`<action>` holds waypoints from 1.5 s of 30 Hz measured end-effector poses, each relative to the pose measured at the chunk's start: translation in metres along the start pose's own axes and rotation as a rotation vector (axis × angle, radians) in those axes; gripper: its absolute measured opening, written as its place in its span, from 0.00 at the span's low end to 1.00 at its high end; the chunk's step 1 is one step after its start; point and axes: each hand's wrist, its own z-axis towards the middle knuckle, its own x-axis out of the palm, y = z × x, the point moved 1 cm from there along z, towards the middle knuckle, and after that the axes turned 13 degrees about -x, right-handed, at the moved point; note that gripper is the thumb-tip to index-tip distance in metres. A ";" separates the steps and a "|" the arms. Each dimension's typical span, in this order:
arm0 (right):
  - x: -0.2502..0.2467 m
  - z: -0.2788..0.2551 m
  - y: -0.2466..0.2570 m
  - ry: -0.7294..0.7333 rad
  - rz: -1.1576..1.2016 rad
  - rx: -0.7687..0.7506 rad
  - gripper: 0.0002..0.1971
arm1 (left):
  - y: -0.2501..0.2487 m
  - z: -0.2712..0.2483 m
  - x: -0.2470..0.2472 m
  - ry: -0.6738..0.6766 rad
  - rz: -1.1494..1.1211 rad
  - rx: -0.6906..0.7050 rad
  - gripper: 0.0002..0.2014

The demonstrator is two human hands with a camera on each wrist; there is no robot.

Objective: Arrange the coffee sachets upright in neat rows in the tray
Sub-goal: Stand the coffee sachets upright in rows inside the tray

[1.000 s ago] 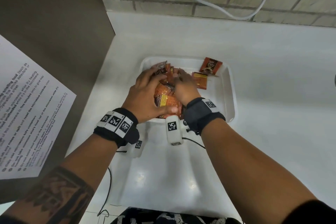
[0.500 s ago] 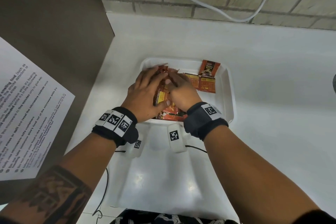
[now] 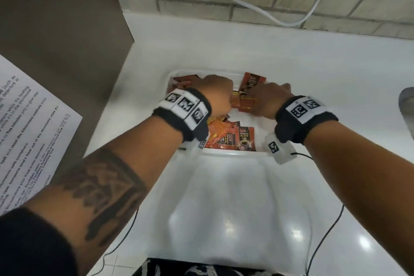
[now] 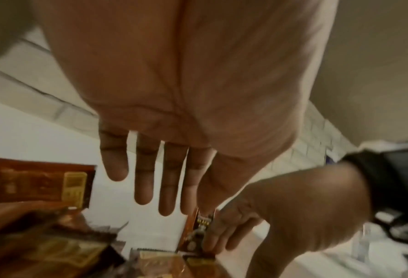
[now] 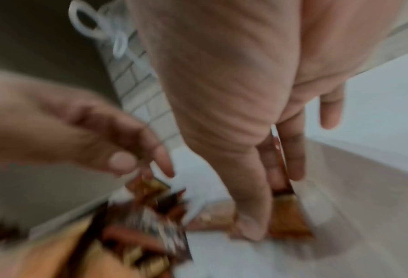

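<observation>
A white tray (image 3: 235,152) sits on the white counter. Loose orange and brown coffee sachets (image 3: 230,139) lie in a heap at its near side, and more lie at the back left (image 3: 183,80). One sachet (image 3: 253,80) leans against the back wall. Both hands are at the tray's back right. My right hand (image 3: 266,98) pinches a few sachets (image 5: 286,216) on edge between thumb and fingers. My left hand (image 3: 220,87) is beside them with straight, spread fingers (image 4: 143,188), and its thumb is by the held sachet (image 4: 198,231). The right wrist view is blurred.
A brown panel (image 3: 56,18) with a printed notice (image 3: 29,130) stands at the left. A brick wall with a white cable (image 3: 257,9) runs along the back. A grey object (image 3: 407,105) shows at the right edge. Thin black wires (image 3: 322,237) trail over the near counter.
Both hands have left the heap at the tray's near left and moved to the back right. The right hand now holds sachets on edge there.
</observation>
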 end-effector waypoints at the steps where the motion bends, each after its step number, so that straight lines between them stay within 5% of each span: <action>1: 0.004 0.003 0.001 0.025 -0.035 -0.028 0.14 | -0.009 0.008 0.002 0.046 0.084 -0.012 0.13; 8: 0.007 0.018 0.001 0.092 -0.114 -0.051 0.13 | -0.034 0.040 0.024 0.104 0.305 -0.011 0.21; 12: 0.008 0.027 0.001 0.070 -0.145 -0.014 0.03 | -0.042 0.047 0.027 0.061 0.245 0.011 0.13; 18: -0.009 0.032 -0.016 0.018 -0.092 -0.011 0.05 | -0.033 0.059 0.005 0.006 0.128 0.012 0.05; 27: -0.026 0.028 -0.034 -0.166 -0.046 -0.076 0.12 | -0.029 0.075 0.006 0.014 0.014 -0.005 0.16; 33: -0.030 0.029 -0.035 -0.262 0.064 -0.078 0.12 | -0.039 0.088 0.007 -0.119 -0.148 -0.088 0.13; 40: -0.031 0.031 -0.044 -0.417 0.274 -0.033 0.10 | -0.050 0.093 0.008 -0.236 -0.170 -0.124 0.24; 45: -0.034 0.036 -0.042 -0.353 0.268 -0.050 0.16 | -0.052 0.092 0.013 -0.242 -0.239 -0.206 0.29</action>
